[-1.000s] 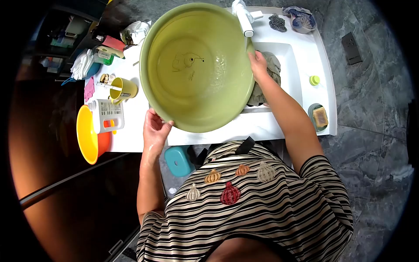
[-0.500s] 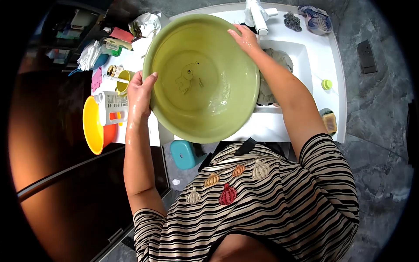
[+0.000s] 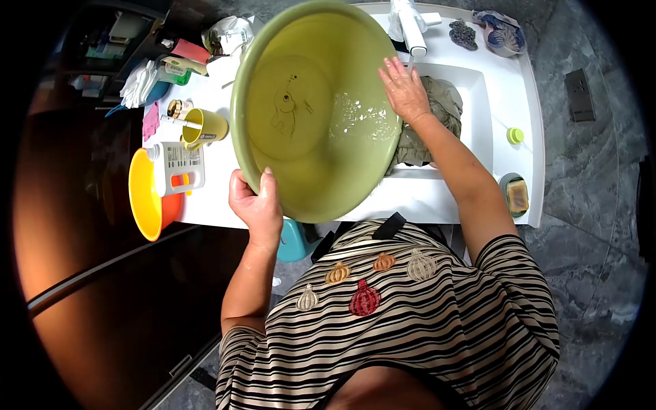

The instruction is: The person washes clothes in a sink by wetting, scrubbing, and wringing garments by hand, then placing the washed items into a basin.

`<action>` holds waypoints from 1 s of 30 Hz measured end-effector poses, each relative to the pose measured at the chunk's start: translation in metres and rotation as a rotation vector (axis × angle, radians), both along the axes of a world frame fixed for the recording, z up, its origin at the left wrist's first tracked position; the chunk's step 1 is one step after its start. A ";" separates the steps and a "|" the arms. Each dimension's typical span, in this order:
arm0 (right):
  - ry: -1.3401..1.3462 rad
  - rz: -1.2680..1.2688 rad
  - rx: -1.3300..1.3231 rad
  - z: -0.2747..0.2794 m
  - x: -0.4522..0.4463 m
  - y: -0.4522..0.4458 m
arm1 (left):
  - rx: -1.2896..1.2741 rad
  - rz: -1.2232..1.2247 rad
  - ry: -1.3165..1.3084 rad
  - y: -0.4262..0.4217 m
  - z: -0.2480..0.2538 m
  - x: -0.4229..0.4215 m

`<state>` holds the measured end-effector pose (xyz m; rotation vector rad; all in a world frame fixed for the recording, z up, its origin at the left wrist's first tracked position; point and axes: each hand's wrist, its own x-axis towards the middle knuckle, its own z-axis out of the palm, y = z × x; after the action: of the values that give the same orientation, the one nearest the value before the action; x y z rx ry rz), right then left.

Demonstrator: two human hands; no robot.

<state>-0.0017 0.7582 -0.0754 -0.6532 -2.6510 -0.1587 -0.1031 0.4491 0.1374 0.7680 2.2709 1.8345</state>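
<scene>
We find the left hand (image 3: 258,203) gripping the basin (image 3: 321,181), the right hand (image 3: 408,92) open, extended, alongside it; white counter (image 3: 424,205) beneath, grey tiles (image 3: 593,184).

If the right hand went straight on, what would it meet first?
Probably the large, round, olive-green plastic basin, at its rim; depth is unclear, and the right hand may be touching it.
</scene>
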 end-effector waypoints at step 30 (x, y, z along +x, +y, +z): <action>0.021 -0.331 -0.423 -0.039 0.060 0.014 | 0.115 0.095 0.444 -0.012 -0.025 0.014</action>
<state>0.0580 0.7719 -0.1147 -1.2188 -2.5535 0.3247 -0.0896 0.4370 0.1126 1.2120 2.5094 2.0165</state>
